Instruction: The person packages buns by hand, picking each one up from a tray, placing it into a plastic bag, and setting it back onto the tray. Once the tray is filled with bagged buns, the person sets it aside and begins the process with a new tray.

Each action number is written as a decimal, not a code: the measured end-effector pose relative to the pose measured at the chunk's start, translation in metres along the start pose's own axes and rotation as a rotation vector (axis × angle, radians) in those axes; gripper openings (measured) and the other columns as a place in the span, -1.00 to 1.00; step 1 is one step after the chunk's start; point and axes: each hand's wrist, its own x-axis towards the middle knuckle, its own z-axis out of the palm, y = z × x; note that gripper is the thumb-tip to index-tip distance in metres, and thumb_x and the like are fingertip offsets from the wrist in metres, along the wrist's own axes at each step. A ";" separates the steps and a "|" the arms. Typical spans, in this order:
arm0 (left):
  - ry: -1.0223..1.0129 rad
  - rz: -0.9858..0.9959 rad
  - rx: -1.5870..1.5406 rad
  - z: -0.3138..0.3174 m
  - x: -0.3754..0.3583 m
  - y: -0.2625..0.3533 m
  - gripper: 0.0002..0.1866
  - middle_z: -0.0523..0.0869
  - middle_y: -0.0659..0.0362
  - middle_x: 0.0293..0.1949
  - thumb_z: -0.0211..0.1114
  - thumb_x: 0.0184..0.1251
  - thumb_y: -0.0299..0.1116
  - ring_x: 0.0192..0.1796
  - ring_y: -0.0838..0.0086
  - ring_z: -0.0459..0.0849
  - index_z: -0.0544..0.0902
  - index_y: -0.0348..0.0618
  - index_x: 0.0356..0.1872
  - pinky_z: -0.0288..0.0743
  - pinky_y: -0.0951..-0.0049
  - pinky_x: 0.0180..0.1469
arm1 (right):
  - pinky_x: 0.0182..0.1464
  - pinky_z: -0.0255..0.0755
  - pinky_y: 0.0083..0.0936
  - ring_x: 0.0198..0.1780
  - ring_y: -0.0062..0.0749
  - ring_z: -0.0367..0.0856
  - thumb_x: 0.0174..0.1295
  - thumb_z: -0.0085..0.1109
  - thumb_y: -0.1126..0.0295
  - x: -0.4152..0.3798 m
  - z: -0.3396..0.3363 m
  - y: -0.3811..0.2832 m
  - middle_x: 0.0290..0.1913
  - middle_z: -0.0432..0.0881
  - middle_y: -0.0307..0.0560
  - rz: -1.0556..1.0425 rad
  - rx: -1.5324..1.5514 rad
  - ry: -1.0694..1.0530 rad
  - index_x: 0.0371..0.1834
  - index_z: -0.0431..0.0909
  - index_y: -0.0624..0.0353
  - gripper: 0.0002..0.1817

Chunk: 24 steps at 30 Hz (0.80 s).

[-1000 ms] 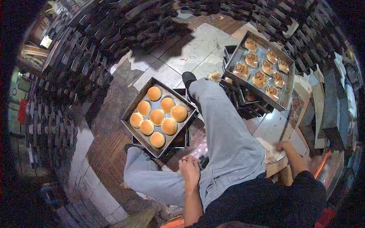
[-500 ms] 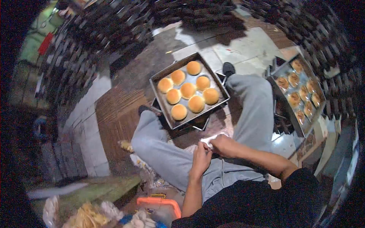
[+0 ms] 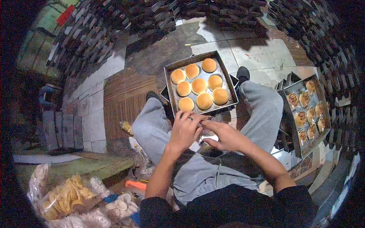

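Both hands meet just in front of the near edge of a square metal baking tray (image 3: 229, 72) between the knees. Round golden buns (image 3: 199, 86) lie in it. A shiny, pale plastic bag (image 3: 207, 137) shows between the hands, its outline partly covered by fingers. My left hand (image 3: 185, 130), with a ring on one finger, curls beside the tray rim and closes on the bag's left side. My right hand (image 3: 225, 135) reaches across from the right, fingertips against the left fingers, thumb at the bag. Whether anything is inside the bag is hidden.
A second tray (image 3: 297, 142) on the right holds plastic-wrapped buns with brown swirls (image 3: 300, 118). At lower left are bags of yellow items (image 3: 70, 195) and a pale cluster (image 3: 121, 207) near an orange handle (image 3: 136, 185). Stacked dark trays (image 3: 228, 19) line the far side.
Both hands have moved forward from near the lap to the tray's near edge, with the plastic between them. The view has shifted, and one bun at the tray's near side no longer shows.
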 end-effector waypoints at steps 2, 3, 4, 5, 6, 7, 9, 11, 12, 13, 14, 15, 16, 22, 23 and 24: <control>0.044 -0.006 -0.011 0.004 -0.006 -0.004 -0.45 0.73 0.20 0.12 0.48 0.02 -0.46 0.22 0.21 0.62 0.67 -0.04 0.15 0.28 -0.01 0.42 | 0.48 0.33 -0.06 0.42 0.23 0.44 0.31 0.30 0.22 0.000 0.013 0.001 0.36 0.48 0.38 -0.068 -0.114 0.047 0.36 0.38 0.38 -0.35; 0.091 -0.002 -0.018 0.006 -0.008 -0.008 -0.41 0.72 0.21 0.16 0.47 -0.01 -0.48 0.26 0.23 0.61 0.66 -0.04 0.18 0.26 -0.01 0.43 | 0.54 0.23 -0.03 0.48 0.28 0.36 0.31 0.30 0.22 0.005 0.016 0.000 0.41 0.41 0.43 -0.140 -0.232 0.104 0.41 0.33 0.39 -0.31; 0.070 0.010 -0.064 0.010 -0.012 -0.008 -0.35 0.65 0.16 0.30 0.44 -0.06 -0.51 0.40 0.18 0.49 0.65 -0.01 0.22 0.19 -0.08 0.47 | 0.54 0.23 -0.03 0.48 0.28 0.36 0.31 0.30 0.22 0.011 0.020 0.000 0.41 0.41 0.43 -0.144 -0.236 0.097 0.41 0.33 0.39 -0.31; 0.073 0.003 -0.070 0.011 -0.015 -0.012 -0.35 0.65 0.16 0.30 0.44 -0.06 -0.51 0.40 0.18 0.49 0.65 -0.01 0.22 0.19 -0.08 0.47 | 0.57 0.16 0.00 0.52 0.32 0.26 0.28 0.32 0.21 0.016 0.026 -0.001 0.45 0.33 0.45 -0.130 -0.189 0.096 0.42 0.31 0.41 -0.27; 0.125 -0.058 0.008 0.007 -0.017 -0.011 -0.34 0.57 0.13 0.38 0.43 -0.06 -0.49 0.47 0.10 0.40 0.65 0.01 0.24 0.15 -0.11 0.48 | 0.60 0.08 0.03 0.56 0.37 0.17 0.24 0.34 0.20 0.022 0.030 -0.007 0.50 0.25 0.47 -0.113 -0.143 0.091 0.43 0.29 0.43 -0.22; 0.180 -0.119 0.088 0.002 -0.018 -0.013 -0.32 0.50 0.09 0.46 0.42 -0.07 -0.47 0.53 0.01 0.31 0.65 0.02 0.25 0.12 -0.14 0.49 | 0.63 0.01 0.06 0.60 0.41 0.07 0.21 0.36 0.18 0.031 0.033 -0.013 0.54 0.17 0.48 -0.099 -0.099 0.087 0.44 0.27 0.46 -0.18; 0.163 -0.119 0.112 -0.010 -0.019 -0.010 -0.35 0.32 -0.06 0.56 0.40 0.02 -0.42 0.59 -0.17 0.14 0.63 0.04 0.28 0.07 -0.21 0.49 | 0.66 -0.09 0.08 0.65 0.42 -0.09 0.16 0.39 0.21 0.051 0.029 -0.013 0.59 0.06 0.52 -0.084 -0.346 0.051 0.46 0.22 0.46 -0.12; 0.273 -0.122 -0.159 -0.031 -0.017 0.001 -0.34 0.25 -0.19 0.58 0.38 0.09 -0.39 0.60 -0.25 0.06 0.58 -0.02 0.34 0.01 -0.21 0.53 | 0.67 -0.19 0.05 0.67 0.43 -0.23 0.14 0.37 0.27 0.072 0.032 0.000 0.62 -0.06 0.55 -0.220 -0.298 0.076 0.54 0.10 0.47 -0.04; 0.486 -0.214 -0.169 -0.033 -0.012 -0.007 -0.48 0.34 -0.19 0.52 0.26 0.42 -0.29 0.56 -0.10 0.23 0.51 -0.12 0.39 0.19 -0.09 0.51 | 0.68 -0.24 0.01 0.68 0.43 -0.27 0.14 0.32 0.36 0.084 0.038 -0.012 0.65 -0.13 0.54 -0.069 0.037 0.179 0.62 -0.03 0.40 0.00; 0.496 -0.225 -0.176 -0.024 -0.008 -0.020 -0.48 0.34 -0.19 0.52 0.26 0.42 -0.29 0.56 -0.10 0.23 0.51 -0.12 0.39 0.19 -0.09 0.51 | 0.68 -0.24 0.01 0.68 0.43 -0.27 0.14 0.32 0.36 0.092 0.056 -0.015 0.65 -0.13 0.54 -0.068 0.030 0.165 0.62 -0.03 0.40 0.00; 0.580 -0.489 -0.825 -0.007 -0.005 -0.036 -0.51 0.42 -0.12 0.45 0.17 0.54 -0.22 0.48 0.03 0.36 0.49 -0.16 0.40 0.32 0.03 0.45 | 0.68 -0.23 -0.01 0.68 0.41 -0.25 0.13 0.29 0.40 0.096 0.082 -0.017 0.65 -0.13 0.54 -0.148 0.095 0.159 0.64 -0.06 0.35 0.02; 0.622 -0.749 -1.488 0.009 -0.006 -0.051 -0.52 0.50 -0.05 0.39 0.08 0.65 -0.15 0.40 0.17 0.49 0.47 -0.20 0.41 0.45 0.14 0.38 | 0.68 -0.22 -0.02 0.68 0.38 -0.24 0.12 0.27 0.44 0.098 0.106 -0.022 0.65 -0.12 0.54 -0.218 0.166 0.149 0.67 -0.09 0.29 0.03; 0.594 -0.645 -1.504 0.009 -0.013 -0.073 -0.49 0.60 0.06 0.25 -0.06 0.73 -0.04 0.20 0.38 0.65 0.45 -0.18 0.43 0.60 0.32 0.20 | 0.62 0.04 -0.04 0.63 0.31 0.06 0.06 0.23 0.51 0.105 0.118 -0.037 0.58 0.10 0.50 -0.063 0.156 0.272 0.63 0.07 0.27 -0.04; 1.397 -0.917 -1.424 -0.034 -0.046 -0.152 -0.52 0.67 0.06 0.24 0.05 0.66 0.01 0.20 0.26 0.71 0.49 -0.08 0.35 0.70 0.31 0.03 | 0.16 0.52 -0.10 0.13 0.18 0.59 0.16 0.14 0.59 0.162 0.142 0.058 0.14 0.56 0.25 0.065 -0.067 0.214 0.24 0.51 0.23 -0.51; 1.403 -0.931 -1.422 -0.033 -0.048 -0.157 -0.52 0.67 0.06 0.24 0.05 0.66 0.01 0.20 0.26 0.71 0.49 -0.08 0.35 0.70 0.31 0.03 | 0.12 0.53 -0.05 0.08 0.23 0.58 0.27 0.17 0.50 0.177 0.151 0.103 0.13 0.55 0.29 0.166 -0.175 0.218 0.27 0.50 0.19 -0.55; 1.332 -0.876 -1.508 -0.032 -0.047 -0.159 -0.52 0.67 0.05 0.23 0.04 0.66 0.00 0.23 0.23 0.70 0.48 -0.09 0.36 0.73 0.25 0.02 | 0.13 0.50 0.12 0.05 0.32 0.58 0.37 0.15 0.26 0.191 0.157 0.136 0.11 0.54 0.38 0.268 -0.406 0.208 0.25 0.46 0.19 -0.56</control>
